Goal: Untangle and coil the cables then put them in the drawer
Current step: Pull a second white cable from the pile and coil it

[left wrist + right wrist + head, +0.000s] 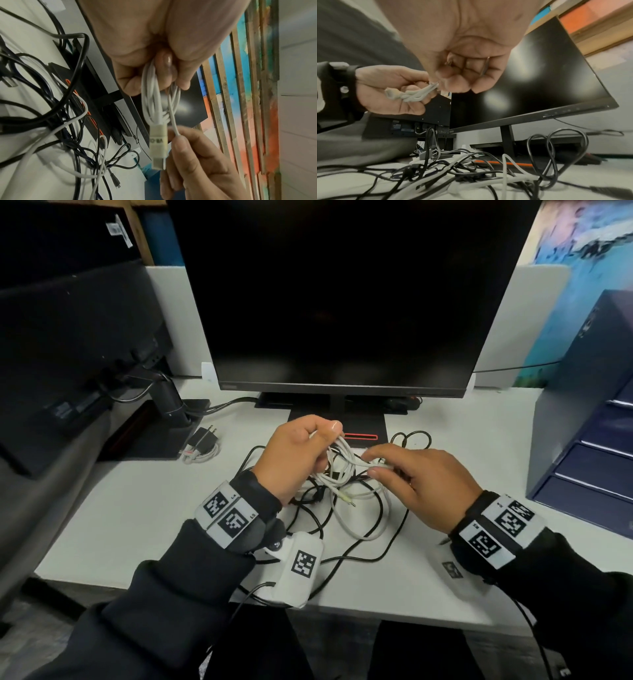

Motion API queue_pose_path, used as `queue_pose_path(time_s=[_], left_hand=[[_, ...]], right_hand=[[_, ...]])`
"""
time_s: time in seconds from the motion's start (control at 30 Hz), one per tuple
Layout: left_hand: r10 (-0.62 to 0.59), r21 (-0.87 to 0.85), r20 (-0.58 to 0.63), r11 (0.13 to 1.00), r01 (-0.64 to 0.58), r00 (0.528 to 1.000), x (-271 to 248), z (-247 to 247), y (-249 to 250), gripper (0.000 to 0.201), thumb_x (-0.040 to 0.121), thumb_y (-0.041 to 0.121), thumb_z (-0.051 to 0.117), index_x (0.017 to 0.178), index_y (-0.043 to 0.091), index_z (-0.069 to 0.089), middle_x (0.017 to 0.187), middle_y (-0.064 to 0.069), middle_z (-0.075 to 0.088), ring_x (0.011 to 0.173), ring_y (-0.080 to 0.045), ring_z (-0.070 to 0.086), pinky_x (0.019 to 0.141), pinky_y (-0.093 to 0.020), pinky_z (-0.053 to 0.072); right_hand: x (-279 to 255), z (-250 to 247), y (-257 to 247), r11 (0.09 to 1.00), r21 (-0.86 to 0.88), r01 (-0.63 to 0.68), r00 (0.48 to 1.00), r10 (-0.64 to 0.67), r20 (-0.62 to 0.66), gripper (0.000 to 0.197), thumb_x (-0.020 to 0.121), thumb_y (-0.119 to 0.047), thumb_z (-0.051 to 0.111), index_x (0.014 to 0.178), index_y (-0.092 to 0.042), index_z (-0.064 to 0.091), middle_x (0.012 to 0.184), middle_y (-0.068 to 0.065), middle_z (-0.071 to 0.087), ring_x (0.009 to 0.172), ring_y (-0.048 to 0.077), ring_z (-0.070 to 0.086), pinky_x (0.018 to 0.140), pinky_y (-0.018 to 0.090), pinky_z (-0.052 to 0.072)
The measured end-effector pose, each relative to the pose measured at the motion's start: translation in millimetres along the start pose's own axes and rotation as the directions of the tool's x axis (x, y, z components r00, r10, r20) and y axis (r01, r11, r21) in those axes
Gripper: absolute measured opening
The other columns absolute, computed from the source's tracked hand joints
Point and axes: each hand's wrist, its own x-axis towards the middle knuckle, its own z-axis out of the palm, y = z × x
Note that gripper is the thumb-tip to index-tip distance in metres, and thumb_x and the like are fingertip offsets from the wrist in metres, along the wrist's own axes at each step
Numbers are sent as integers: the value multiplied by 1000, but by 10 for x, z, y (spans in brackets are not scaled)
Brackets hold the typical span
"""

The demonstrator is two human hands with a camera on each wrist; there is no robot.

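A white cable point(342, 455) is gathered in several loops, and my left hand point(308, 446) grips the bundle above the desk. In the left wrist view the looped white cable point(152, 94) ends in a white plug point(157, 146) that hangs below my fingers. My right hand point(380, 463) pinches a strand of the same cable point(174, 121) just right of the bundle; its fingers point(453, 82) are curled on the strand. Under both hands a tangle of black and white cables point(346, 508) lies on the white desk point(137, 525). The dark blue drawer unit point(589, 446) stands at the right.
A black monitor point(342, 302) on its stand fills the back of the desk. A black plug adapter with a coiled white cord point(202, 445) lies at the left. A second screen on an arm point(68, 354) leans at far left.
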Motion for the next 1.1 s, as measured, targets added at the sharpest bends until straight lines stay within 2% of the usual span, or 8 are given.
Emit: queue_pose_path(time_s=[0.13, 0.3, 0.47, 0.53, 0.63, 0.8, 0.93, 1.1], left_hand=[[0, 118, 34, 993, -4, 999, -1, -18, 23, 23, 100, 30, 57, 85, 14, 66, 47, 11, 43, 46, -9, 40, 54, -26, 40], [3, 64, -49, 998, 0, 999, -20, 53, -34, 21, 100, 29, 56, 87, 15, 65, 51, 13, 46, 50, -10, 45, 55, -26, 42], [-78, -225, -147, 973, 43, 986, -48, 169, -101, 24, 101, 33, 54, 96, 13, 65, 55, 9, 36, 51, -10, 35, 57, -26, 34], [-129, -370, -137, 926, 69, 982, -54, 194, -87, 24, 102, 32, 52, 100, 12, 64, 58, 6, 32, 53, -11, 34, 60, -26, 35], [-184, -540, -88, 834, 108, 979, -62, 232, -65, 29, 103, 31, 50, 109, 5, 62, 59, 5, 31, 55, -10, 34, 62, -24, 35], [-158, -587, -26, 802, 113, 987, -91, 317, -81, 32, 104, 28, 48, 107, 0, 63, 63, -2, 41, 62, -15, 50, 66, -29, 47], [-157, -356, 4, 923, 148, 988, -78, 228, -85, 29, 102, 34, 51, 98, 14, 72, 84, -6, 60, 82, -19, 60, 75, -35, 56], [-170, -31, 70, 984, 173, 983, -32, 3, -71, 17, 96, 24, 60, 90, 20, 76, 80, 4, 65, 73, -12, 52, 56, -24, 37]], right_hand=[[37, -40, 69, 1000, -3, 10, 1000, -10, 25, 24, 97, -47, 50, 105, -37, 71, 89, -19, 71, 73, -1, 53, 64, 15, 39], [34, 2, 26, 966, 207, -152, 988, 143, 59, 20, 96, -42, 61, 113, -38, 70, 93, -18, 70, 83, 4, 62, 74, 30, 53], [-8, 97, -71, 849, 381, -366, 903, 224, 367, 94, 63, -69, 77, 144, -50, 32, 112, -12, 62, 86, 8, 67, 80, 34, 58], [-34, 144, -98, 839, 379, -390, 875, 211, 435, 101, 61, -65, 82, 145, -53, 25, 114, -12, 61, 85, 9, 68, 79, 34, 59], [-50, 197, -150, 768, 486, -416, 879, 203, 431, 87, 71, -46, 86, 141, -48, 35, 106, -8, 65, 82, 14, 69, 73, 29, 58], [1, 162, -215, 508, 776, -374, 922, 293, 253, 33, 89, -14, 73, 119, -19, 59, 88, 4, 73, 73, 24, 69, 68, 37, 58], [25, 123, -157, 444, 810, -382, 909, 341, 242, 19, 94, -9, 66, 112, -12, 64, 76, 4, 68, 64, 19, 63, 63, 33, 54], [43, 114, -83, 420, 819, -390, 897, 373, 236, 15, 95, -8, 65, 109, -11, 68, 70, 4, 62, 60, 19, 56, 62, 33, 53]])
